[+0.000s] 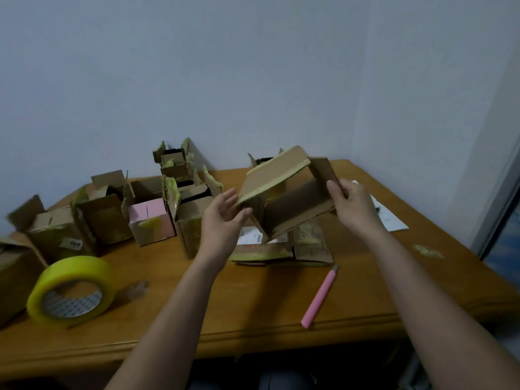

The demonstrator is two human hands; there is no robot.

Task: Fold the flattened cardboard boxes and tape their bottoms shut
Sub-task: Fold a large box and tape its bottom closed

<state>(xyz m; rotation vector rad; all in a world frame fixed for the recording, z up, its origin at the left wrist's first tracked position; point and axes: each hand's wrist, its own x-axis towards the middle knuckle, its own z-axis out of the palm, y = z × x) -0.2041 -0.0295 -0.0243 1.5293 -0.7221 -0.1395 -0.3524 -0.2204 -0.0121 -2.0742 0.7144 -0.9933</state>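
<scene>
The person holds a half-opened cardboard box in the air above the wooden worktop, tilted, its hollow facing the camera. The right hand has its grip pinched on the box's right flap, thumb on the near face. The left hand has a loose, spread grip, its straight fingers touching the left edge of the box under a flap edged with yellowish tape.

Directly beneath the held box lies a flattened box stack with a white label. Left of the left hand stands a row of folded boxes, one of them pink, several with torn tape on their flaps. Near and left of that hand lies a yellow tape roll. Below the right hand lies a pink utility knife; beyond that hand, a white paper sheet.
</scene>
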